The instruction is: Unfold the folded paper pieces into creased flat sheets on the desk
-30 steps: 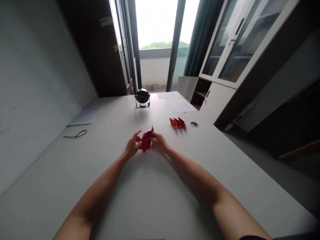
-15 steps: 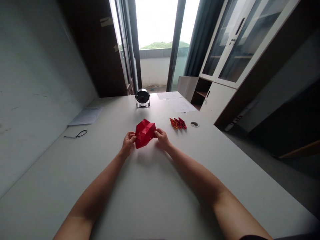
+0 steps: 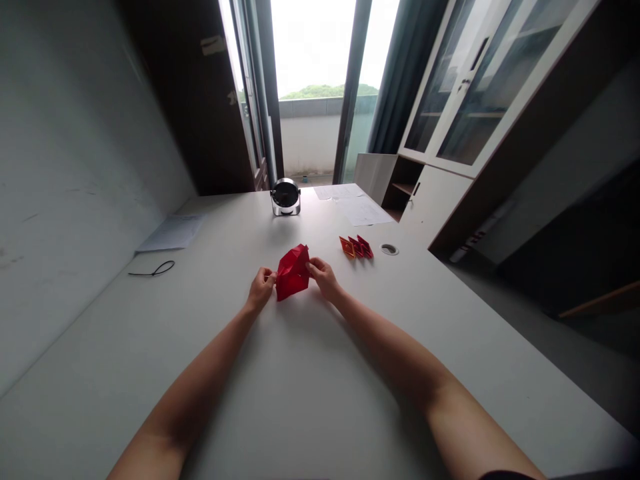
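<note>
On the white counter [image 3: 310,400] stands a metal-framed round black device [image 3: 285,194]. Nearer than the device, the left hand [image 3: 262,288] and right hand [image 3: 325,277] pinch opposite edges of creased red origami paper [image 3: 293,277]; folded orange and red pieces [image 3: 357,247] sit to the device's right.

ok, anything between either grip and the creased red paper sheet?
Nothing visible. Left grip and right grip pinch the creased red paper sheet at opposite sides. The small orange and red diamond-shaped pieces lie farther right, past the right grip.
</note>
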A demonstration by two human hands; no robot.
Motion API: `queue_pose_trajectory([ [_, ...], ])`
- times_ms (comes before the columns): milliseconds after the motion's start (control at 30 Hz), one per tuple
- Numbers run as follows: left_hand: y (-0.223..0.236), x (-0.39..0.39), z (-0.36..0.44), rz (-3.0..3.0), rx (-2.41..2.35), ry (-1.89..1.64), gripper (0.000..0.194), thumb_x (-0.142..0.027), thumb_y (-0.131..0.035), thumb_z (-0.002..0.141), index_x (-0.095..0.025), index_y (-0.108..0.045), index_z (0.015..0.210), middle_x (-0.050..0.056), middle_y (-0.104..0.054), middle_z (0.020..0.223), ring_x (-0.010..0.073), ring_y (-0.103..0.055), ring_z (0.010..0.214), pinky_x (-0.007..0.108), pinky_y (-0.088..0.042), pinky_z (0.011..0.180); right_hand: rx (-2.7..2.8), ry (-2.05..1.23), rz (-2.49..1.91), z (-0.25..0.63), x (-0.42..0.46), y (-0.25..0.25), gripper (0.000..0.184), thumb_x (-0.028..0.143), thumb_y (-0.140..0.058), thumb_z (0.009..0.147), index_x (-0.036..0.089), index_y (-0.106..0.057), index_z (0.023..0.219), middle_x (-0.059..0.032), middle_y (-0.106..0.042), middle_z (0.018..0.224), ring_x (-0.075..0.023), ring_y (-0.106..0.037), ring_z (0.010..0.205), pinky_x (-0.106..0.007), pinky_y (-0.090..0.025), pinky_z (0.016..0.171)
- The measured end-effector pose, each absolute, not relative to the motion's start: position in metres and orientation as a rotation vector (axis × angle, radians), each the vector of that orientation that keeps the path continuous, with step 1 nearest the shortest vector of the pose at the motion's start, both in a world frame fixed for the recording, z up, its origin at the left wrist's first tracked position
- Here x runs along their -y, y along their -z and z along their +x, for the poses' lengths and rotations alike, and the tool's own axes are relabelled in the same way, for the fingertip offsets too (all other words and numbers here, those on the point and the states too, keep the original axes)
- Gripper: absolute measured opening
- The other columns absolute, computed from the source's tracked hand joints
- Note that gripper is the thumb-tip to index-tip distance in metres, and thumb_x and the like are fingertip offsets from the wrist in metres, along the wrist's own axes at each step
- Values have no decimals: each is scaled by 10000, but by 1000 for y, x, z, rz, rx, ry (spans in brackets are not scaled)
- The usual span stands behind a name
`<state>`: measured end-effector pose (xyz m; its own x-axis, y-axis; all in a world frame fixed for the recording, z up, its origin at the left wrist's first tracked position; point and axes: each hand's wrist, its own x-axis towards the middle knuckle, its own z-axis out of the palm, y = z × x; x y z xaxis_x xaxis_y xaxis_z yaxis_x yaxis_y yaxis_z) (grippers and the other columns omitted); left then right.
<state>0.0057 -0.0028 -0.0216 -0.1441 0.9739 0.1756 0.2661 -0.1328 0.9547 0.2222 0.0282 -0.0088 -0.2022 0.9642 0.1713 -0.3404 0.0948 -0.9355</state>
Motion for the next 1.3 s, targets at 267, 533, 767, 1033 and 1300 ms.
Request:
queue_pose_trajectory([
  [267, 16, 10, 9, 1502, -1297, -1147, 432, -445, -646, 814, -188, -602, 1159, 64, -682, 922, 184, -658, 803, 284, -511, 683, 1187, -1464, -684, 220, -23, 4, 339, 497, -725, 757, 190, -618, 852, -2, -639, 784, -144, -584, 727, -290, -497, 707],
  [533, 10, 10, 12, 1394, -1147, -1174, 524, -362, -673, 800, -187, -538, 1274, 59, -700, 942, 174, -671, 826, 300, -530, 756, 1123, -1601, -616, 217, -16, -2, 359, 505, -744, 747, 202, -611, 886, -5, -650, 830, -146, -596, 749, -280, -502, 727],
  [767, 8, 12, 11, 1240, -1001, -1140, 717, -320, -735, 748, -211, -430, 1388, 98, -673, 1092, 185, -678, 893, 314, -543, 774, 1097, -1651, -609, 218, -13, -7, 378, 513, -760, 731, 207, -598, 885, -15, -665, 850, -162, -613, 761, -303, -525, 733],
  [1033, 4, 16, 15, 1165, -867, -1138, 912, -328, -785, 713, -231, -314, 1488, 85, -681, 1071, 208, -677, 935, 330, -545, 805, 1060, -1616, -589, 223, -17, -7, 353, 502, -735, 763, 219, -591, 918, -10, -666, 886, -156, -615, 775, -294, -516, 726],
  [1300, -7, 13, 0, 1005, -862, -1329, 671, -339, -735, 717, -176, -505, 1326, 133, -688, 1129, 265, -663, 939, 368, -559, 760, 1076, -1582, -646, 225, -24, 2, 369, 517, -733, 750, 215, -584, 899, 2, -631, 824, -132, -563, 683, -261, -464, 620],
])
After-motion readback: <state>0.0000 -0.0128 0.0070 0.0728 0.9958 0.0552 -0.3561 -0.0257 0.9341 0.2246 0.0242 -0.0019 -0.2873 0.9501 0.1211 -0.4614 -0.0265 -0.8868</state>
